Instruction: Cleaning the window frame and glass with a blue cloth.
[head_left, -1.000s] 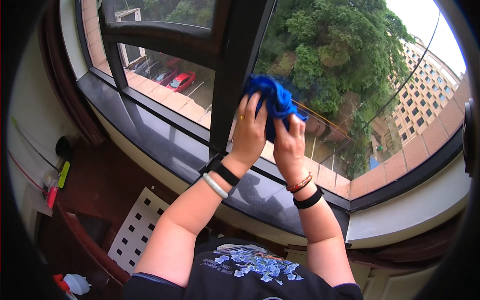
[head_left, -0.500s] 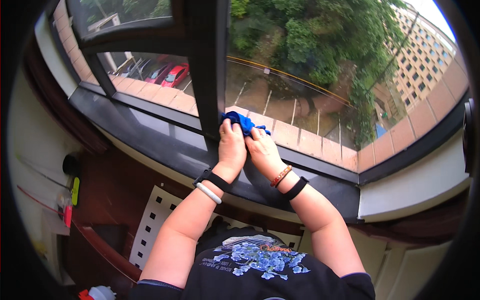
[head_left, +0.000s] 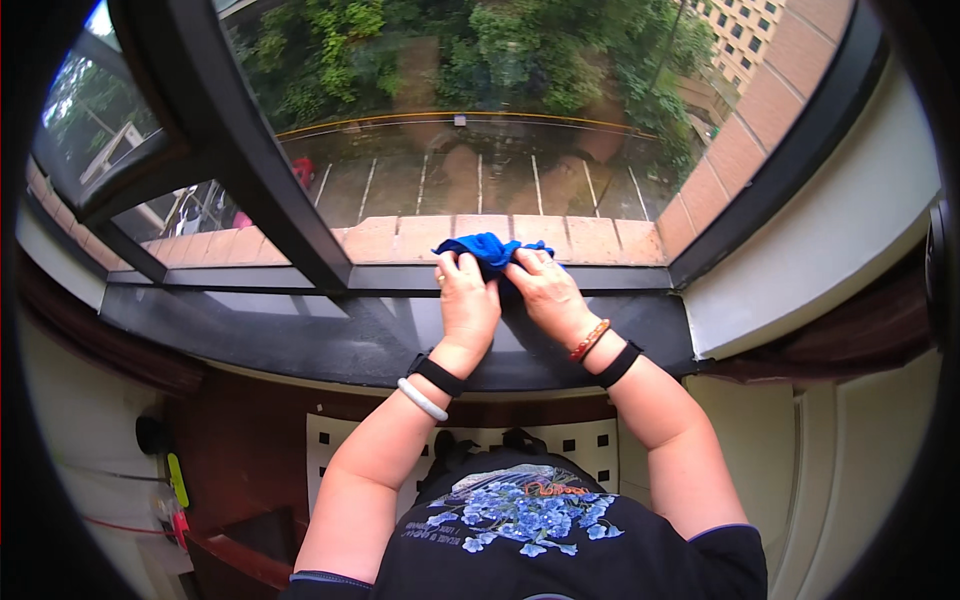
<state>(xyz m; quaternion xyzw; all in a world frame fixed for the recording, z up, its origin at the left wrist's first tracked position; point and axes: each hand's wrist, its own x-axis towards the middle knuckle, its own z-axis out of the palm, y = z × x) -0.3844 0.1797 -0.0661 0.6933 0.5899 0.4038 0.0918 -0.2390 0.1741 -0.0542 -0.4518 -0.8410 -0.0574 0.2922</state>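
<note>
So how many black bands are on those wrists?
2. One black band is just behind the left hand, beside a pale bangle; the other black band is behind the right hand, beside a red beaded bracelet.

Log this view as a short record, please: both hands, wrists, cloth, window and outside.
Left hand: gripping the blue cloth
Right hand: gripping the cloth's right part
Left wrist: black band, pale bangle
Right wrist: another black band, reddish beaded bracelet
Cloth: bunched, at the large pane's lower edge
Window frame: dark, above a dark sill
Outside: brick ledge, white-lined ground, green trees
</note>
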